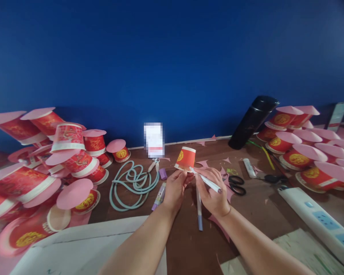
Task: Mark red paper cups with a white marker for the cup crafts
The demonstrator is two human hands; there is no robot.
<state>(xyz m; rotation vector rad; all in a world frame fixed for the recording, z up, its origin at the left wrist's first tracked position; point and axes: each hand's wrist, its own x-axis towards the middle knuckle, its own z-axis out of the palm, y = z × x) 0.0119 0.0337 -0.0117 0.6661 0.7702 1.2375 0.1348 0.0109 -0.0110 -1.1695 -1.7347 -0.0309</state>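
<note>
Upside down in front of me is a red paper cup (187, 157) with a gold emblem and a white rim at the bottom. My left hand (174, 191) grips it by the lower rim, fingers closed. A white pen (209, 182) is pinched in my right hand (215, 194), its tip at the cup's lower edge. Under my hands a second slim pen (200, 214) with a bluish end lies on the brown table (186, 248). By my left wrist rests a small tube with a purple end (159, 196), and its purple cap (163, 174) is close by.
Red cups with pink paper discs pile up at left (71, 160) and right (304, 154). A coiled pale-blue cord (132, 187), black scissors (237, 185), a leaning black flask (253, 122), a power strip (318, 225), white paper (97, 248) and pink scraps surround my hands.
</note>
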